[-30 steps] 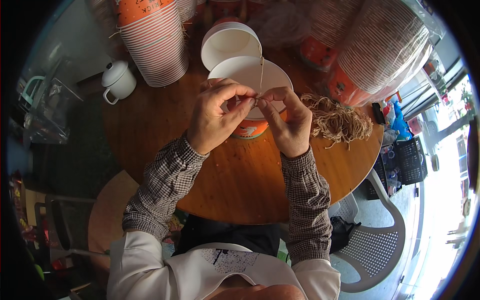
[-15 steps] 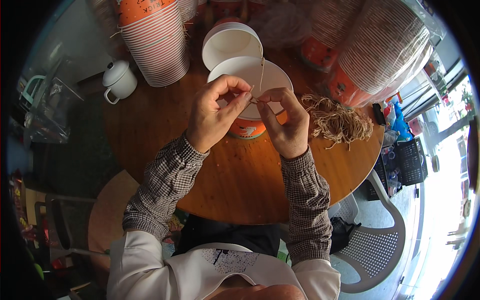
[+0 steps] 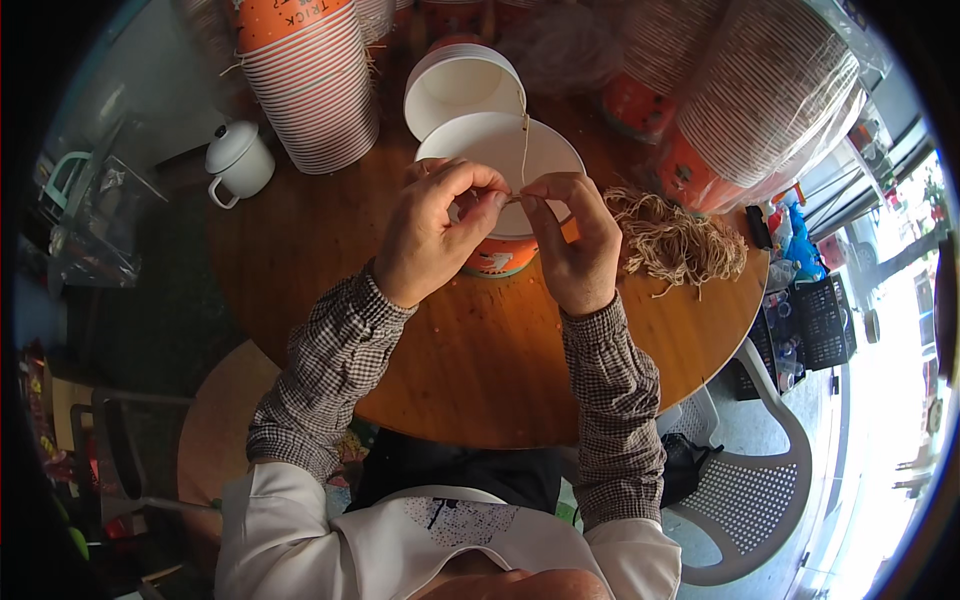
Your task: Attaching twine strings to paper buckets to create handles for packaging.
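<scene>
My left hand [image 3: 438, 228] and my right hand [image 3: 578, 245] meet fingertip to fingertip above an orange paper bucket [image 3: 500, 258] with a white inside. Both pinch a thin brown cord [image 3: 514, 198], whose short stretch between the fingertips is partly hidden. Another paper bucket [image 3: 462, 88] lies tipped just behind, its white mouth facing me. From its rim a pale cord [image 3: 525, 145] hangs down across the mouth of the nearer bucket. A tangled bundle of brown cords [image 3: 680, 245] rests on the table to the right of my right hand.
A round wooden table [image 3: 460, 370] carries everything. Tall stacks of nested buckets stand back left [image 3: 310, 95] and, in clear plastic, back right [image 3: 765, 105]. A white lidded mug [image 3: 240, 165] is at the left. A grey chair [image 3: 745, 500] and a black crate [image 3: 822, 322] are beyond the right edge.
My hands have shifted slightly, with the left fingers curling and the fingertips now a little to the right. The cord stays pinched between them. The buckets have not moved.
</scene>
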Motion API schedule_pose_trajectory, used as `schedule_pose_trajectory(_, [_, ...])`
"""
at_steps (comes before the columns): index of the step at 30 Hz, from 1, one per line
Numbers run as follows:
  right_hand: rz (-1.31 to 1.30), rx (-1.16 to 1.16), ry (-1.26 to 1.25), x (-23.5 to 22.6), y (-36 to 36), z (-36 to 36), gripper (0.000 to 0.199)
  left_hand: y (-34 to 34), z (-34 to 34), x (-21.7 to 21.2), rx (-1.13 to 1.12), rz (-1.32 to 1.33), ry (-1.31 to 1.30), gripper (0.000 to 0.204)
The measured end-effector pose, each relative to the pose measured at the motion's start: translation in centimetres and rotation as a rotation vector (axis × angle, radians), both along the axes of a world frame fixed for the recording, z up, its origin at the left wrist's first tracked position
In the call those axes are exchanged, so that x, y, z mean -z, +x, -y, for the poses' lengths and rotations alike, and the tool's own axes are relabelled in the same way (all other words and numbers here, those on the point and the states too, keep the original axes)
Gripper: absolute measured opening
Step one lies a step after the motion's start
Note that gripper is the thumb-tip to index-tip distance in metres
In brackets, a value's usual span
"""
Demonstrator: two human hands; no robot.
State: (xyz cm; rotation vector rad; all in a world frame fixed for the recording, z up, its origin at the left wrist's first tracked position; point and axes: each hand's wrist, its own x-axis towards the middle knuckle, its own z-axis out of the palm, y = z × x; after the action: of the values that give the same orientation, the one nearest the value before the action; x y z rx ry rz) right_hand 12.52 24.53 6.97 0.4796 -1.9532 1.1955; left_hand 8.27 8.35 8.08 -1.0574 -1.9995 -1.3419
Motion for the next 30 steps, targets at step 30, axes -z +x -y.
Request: schedule_pose_trajectory(30, [-0.132, 0.095, -0.02, 0.2, 0.3, 0.7, 0.017, -0.6, 1.0, 0.4, 0.324, 0.403, 0.08, 0.014])
